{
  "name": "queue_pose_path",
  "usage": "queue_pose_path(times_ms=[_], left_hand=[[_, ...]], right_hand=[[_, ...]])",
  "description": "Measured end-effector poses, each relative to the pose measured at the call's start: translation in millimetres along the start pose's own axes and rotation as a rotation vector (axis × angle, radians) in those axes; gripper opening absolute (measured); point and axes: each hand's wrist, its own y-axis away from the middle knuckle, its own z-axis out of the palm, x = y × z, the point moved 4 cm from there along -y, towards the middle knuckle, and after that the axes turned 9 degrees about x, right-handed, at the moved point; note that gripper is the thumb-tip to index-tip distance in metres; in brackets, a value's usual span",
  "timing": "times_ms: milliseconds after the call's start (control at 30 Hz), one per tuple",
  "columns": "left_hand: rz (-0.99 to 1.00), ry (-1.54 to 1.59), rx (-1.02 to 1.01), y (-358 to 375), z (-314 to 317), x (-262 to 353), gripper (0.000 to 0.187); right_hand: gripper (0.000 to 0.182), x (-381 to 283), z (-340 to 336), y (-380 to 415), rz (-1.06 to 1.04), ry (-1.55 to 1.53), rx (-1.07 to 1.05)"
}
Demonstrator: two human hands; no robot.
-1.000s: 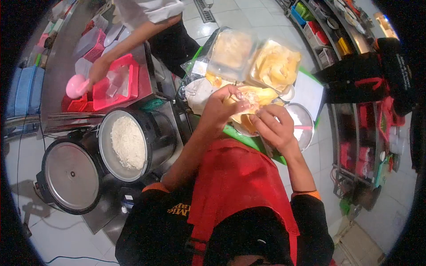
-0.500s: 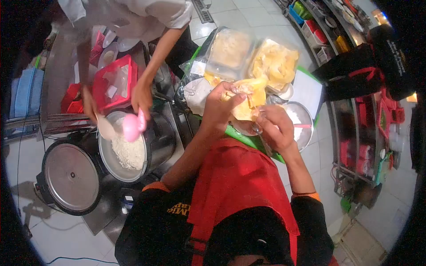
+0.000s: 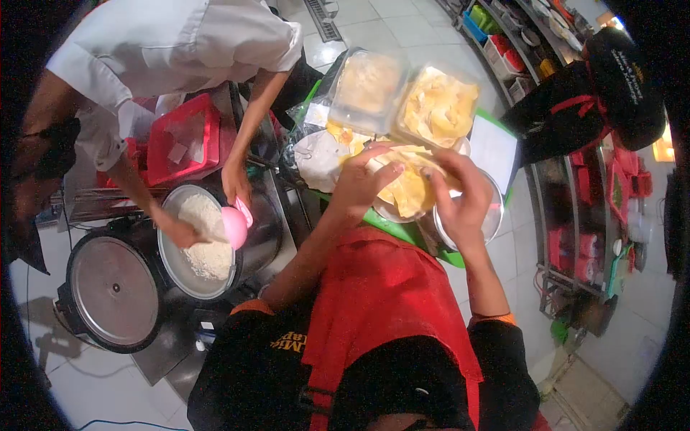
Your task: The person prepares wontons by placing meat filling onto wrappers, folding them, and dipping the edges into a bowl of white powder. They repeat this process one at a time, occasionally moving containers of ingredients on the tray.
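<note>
My left hand (image 3: 361,181) grips the left side of a yellow folded wrapper (image 3: 407,188), its thumb on top. My right hand (image 3: 461,194) has its fingers closed on the wrapper's right edge. Just beyond my hands stands a clear container of yellow wrappers (image 3: 440,108), with a second container (image 3: 368,85) of pale beige food to its left. A metal bowl (image 3: 496,215) sits partly behind my right hand. Under my hands, part of another bowl shows. What lies inside the wrapper cannot be made out.
At the left, a person in a white shirt (image 3: 172,50) reaches into a large pot of rice (image 3: 205,269) and holds a pink scoop (image 3: 235,228). A round lid (image 3: 115,287) lies beside it. Another person in black (image 3: 560,118) stands near the shelves (image 3: 575,215) at the right.
My right hand has moved up onto the wrapper, which now looks more folded. The other person leans further over the pot, one hand now down in the rice.
</note>
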Motion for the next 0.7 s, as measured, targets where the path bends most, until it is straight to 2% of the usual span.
queue_pose_path(times_ms=[67, 100, 133, 167, 233, 300, 367, 433, 467, 533, 600, 700], left_hand=[[0.293, -0.263, -0.054, 2.2, 0.7, 10.2, 0.03], [0.29, -0.262, -0.056, 1.8, -1.5, 7.8, 0.03], [0.386, -0.239, -0.114, 2.1, -2.7, 7.1, 0.029], [0.482, -0.215, -0.172, 3.7, -2.7, 7.9, 0.029], [0.411, -0.094, -0.197, 8.1, 2.3, 16.8, 0.032], [0.344, 0.025, -0.22, 8.9, 2.1, 18.3, 0.035], [0.341, -0.142, -0.203, 7.5, -1.8, 12.3, 0.042], [0.324, -0.109, -0.208, 9.5, 0.3, 13.5, 0.042], [0.306, -0.077, -0.213, 11.4, 2.1, 14.2, 0.043], [0.269, 0.003, -0.204, 17.0, 6.7, 16.0, 0.044], [0.233, 0.083, -0.193, 18.2, 7.6, 17.2, 0.045], [0.274, -0.008, -0.212, 16.5, 5.7, 20.0, 0.037]], right_hand=[[0.029, -11.8, -4.5, 3.8, -0.492, 0.167, -0.009], [0.034, -12.8, -7.7, 5.9, -0.699, 0.202, 0.018], [0.034, -11.2, -11.0, 4.9, -0.697, 0.204, 0.019], [0.036, -12.8, -12.8, 7.4, -0.803, 0.224, 0.01], [0.037, -14.6, -12.7, 11.7, -0.948, 0.234, 0.038], [0.036, -14.1, -13.0, 8.9, -0.961, 0.247, 0.066], [0.035, -14.1, -13.0, 9.5, -0.975, 0.259, 0.094], [0.033, -5.0, -15.2, 3.5, -0.674, 0.146, 0.129], [0.033, -2.2, -13.0, 5.6, -0.674, 0.146, 0.128], [0.03, 16.3, -15.2, 3.4, -0.297, -0.051, 0.224], [0.028, 16.7, -16.0, 2.3, -0.273, -0.063, 0.195], [0.029, 13.2, -14.2, 0.5, -0.194, -0.097, 0.194]])
